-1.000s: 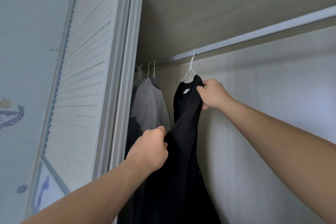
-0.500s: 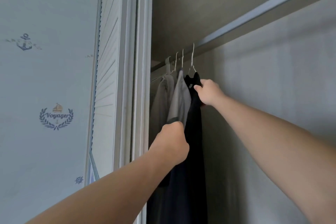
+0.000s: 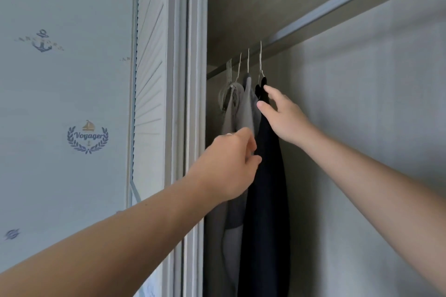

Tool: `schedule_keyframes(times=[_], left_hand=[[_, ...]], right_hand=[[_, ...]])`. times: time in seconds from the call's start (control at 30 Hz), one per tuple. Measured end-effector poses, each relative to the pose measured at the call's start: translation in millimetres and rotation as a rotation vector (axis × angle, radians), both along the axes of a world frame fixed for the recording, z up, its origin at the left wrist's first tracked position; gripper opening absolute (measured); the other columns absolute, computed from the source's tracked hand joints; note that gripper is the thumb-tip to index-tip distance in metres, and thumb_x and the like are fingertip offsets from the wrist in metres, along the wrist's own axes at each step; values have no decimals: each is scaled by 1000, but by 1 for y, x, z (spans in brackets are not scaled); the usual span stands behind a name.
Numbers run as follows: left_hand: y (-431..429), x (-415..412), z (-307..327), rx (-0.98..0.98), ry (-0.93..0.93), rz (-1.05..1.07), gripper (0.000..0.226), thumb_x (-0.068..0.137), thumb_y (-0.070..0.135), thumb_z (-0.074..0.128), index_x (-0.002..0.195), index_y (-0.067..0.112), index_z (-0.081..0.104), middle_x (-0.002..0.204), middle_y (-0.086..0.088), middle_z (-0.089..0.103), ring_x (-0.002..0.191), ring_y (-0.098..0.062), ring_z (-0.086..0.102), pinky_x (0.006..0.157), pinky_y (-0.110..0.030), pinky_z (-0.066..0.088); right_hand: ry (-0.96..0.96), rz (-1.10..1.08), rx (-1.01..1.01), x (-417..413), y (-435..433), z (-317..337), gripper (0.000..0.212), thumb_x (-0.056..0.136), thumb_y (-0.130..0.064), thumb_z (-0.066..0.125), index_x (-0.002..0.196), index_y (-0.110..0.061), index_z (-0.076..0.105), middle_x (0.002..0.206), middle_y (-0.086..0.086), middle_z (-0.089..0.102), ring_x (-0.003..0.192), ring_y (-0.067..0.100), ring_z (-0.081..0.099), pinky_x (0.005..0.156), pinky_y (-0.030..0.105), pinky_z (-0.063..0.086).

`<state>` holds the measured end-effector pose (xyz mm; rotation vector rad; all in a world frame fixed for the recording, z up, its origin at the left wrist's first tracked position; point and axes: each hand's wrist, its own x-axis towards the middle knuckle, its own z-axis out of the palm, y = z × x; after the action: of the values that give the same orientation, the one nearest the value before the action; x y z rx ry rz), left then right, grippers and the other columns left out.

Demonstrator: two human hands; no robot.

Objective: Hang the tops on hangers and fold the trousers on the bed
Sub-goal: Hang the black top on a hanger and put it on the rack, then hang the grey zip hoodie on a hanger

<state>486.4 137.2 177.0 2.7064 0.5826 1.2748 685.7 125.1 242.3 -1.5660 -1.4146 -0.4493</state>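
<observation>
"Voyager", perhaps "Anchors", on wall [image 3: 60, 188]

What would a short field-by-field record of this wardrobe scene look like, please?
Place: open wardrobe with a clothes rail
Black top: hangs on a white hanger, rightmost on the rail
Grey tops: hang on hangers to its left
Right hand: fingers straight, touching the black top near its shoulder
Left hand: fingers curled at the black top's front edge; grip unclear
</observation>
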Motion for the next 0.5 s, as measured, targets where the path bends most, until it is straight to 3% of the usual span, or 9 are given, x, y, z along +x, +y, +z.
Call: schedule_keyframes(times=[0.13, 0.27, 0.5], left_hand=[[-12, -60, -16, 172, -2, 20, 29, 100, 42, 53, 125, 26, 54, 122, 10, 56, 113, -8, 52, 93, -27, 47], [-15, -139, -42, 262, 24, 188, 49, 96, 56, 40, 135, 27, 52, 141, 6, 52, 133, -21, 44, 107, -44, 42], [-37, -320, -127, 161, 122, 475, 66, 96, 70, 25, 153, 35, 32, 165, 8, 23, 155, -19, 8, 123, -41, 15]], right_hand=[[-195, 12, 4, -48, -37, -34, 58, 104, -46, 39, 158, -35, 21, 165, -10, 21, 153, 13, 11, 124, 44, 15], [-332, 30, -35, -105, -60, -70, 60, 102, -52, 35, 158, -39, 17, 167, -13, 12, 154, 10, 0, 123, 41, 8], [-444, 174, -121, -241, -73, -153, 70, 95, -65, 24, 158, -36, 20, 167, -10, 13, 155, 16, 2, 123, 41, 10]])
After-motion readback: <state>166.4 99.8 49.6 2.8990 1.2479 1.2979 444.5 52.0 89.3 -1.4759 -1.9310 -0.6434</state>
